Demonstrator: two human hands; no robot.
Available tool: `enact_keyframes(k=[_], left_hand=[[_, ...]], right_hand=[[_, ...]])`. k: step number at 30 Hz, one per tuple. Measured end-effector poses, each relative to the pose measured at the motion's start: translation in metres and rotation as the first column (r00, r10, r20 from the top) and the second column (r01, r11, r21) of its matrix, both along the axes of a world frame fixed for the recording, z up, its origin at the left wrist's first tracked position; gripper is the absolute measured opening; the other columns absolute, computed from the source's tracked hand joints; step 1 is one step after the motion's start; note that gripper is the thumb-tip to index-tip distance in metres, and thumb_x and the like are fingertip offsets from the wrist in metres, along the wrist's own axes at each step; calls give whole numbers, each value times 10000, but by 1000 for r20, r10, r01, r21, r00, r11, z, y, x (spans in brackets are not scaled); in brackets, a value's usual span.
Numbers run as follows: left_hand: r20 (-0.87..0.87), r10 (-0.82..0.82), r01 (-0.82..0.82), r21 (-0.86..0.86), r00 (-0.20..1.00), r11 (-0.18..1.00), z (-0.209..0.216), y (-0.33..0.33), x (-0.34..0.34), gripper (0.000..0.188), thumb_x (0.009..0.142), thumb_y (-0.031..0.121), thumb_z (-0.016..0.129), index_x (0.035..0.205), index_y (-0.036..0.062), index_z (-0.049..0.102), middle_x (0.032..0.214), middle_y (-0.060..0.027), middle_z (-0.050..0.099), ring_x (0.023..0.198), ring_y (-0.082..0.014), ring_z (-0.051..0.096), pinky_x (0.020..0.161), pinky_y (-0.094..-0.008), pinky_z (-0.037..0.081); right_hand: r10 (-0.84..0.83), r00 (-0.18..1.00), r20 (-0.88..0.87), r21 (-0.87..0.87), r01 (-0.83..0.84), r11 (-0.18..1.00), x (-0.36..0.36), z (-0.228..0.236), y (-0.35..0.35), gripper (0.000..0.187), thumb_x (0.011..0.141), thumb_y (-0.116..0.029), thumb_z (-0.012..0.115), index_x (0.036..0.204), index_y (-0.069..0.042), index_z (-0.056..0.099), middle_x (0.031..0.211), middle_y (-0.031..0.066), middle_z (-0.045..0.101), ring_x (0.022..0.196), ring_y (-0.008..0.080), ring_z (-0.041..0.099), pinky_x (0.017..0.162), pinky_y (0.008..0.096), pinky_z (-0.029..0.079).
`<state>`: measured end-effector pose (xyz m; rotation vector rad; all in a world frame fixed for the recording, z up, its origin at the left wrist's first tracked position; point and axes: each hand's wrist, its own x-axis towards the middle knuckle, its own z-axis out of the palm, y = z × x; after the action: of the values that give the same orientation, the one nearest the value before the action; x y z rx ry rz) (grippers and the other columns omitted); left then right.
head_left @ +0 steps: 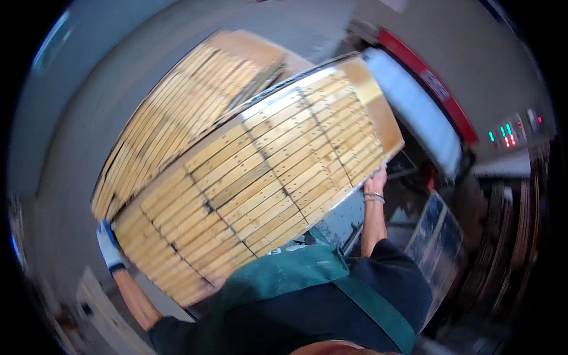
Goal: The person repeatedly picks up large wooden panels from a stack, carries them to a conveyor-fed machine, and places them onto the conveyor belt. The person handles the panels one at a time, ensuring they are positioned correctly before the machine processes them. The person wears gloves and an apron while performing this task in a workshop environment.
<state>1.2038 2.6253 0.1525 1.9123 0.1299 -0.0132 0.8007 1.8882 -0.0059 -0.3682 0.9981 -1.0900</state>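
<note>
I carry a wide board covered with rows of pale wooden slats (pixel 266 171), tilted across my front with its right end farther up. Dark lines and small dark marks run across the slats. My left hand (pixel 109 245), in a white and blue glove, grips the board at its left end; its fingertips are partly hidden. At the lower right edge, my right hand (pixel 377 177) is closed on the same board, its fingers mostly hidden beneath. Bracelets circle that wrist.
Beyond the board lies a similar slatted board (pixel 177 94), apparently on a stack. A machine with a red frame (pixel 414 71) and pale bed stands at right, near a lit digital display (pixel 506 135). Thin sheets (pixel 497 236) stand upright at far right; a scuffed panel (pixel 435 242) leans beside me.
</note>
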Motion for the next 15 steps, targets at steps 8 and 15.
enact_keyframes(k=[8, 15], left_hand=[[120, -127, 85, 308, 985, 948, -33, 34, 30, 524, 980, 416, 479, 1253, -30, 508, 1168, -111, 576, 1083, -206, 526, 965, -339, 389], [-152, -100, 132, 213, 983, 968, -62, 41, 46, 624, 971, 452, 476, 1318, -67, 450, 1274, -172, 538, 1122, -231, 513, 969, -348, 380]], right_hand=[[-73, 993, 97, 17, 72, 997, 1, 18, 9, 484, 1033, -378, 299, 1274, -1, 484, 1261, 155, 571, 1122, 314, 585, 963, 444, 500], [-94, 990, -104, -62, 88, 994, -14, 13, 6, 543, 1024, -419, 318, 1231, 46, 508, 1170, 138, 611, 1003, 266, 639, 873, 378, 543]])
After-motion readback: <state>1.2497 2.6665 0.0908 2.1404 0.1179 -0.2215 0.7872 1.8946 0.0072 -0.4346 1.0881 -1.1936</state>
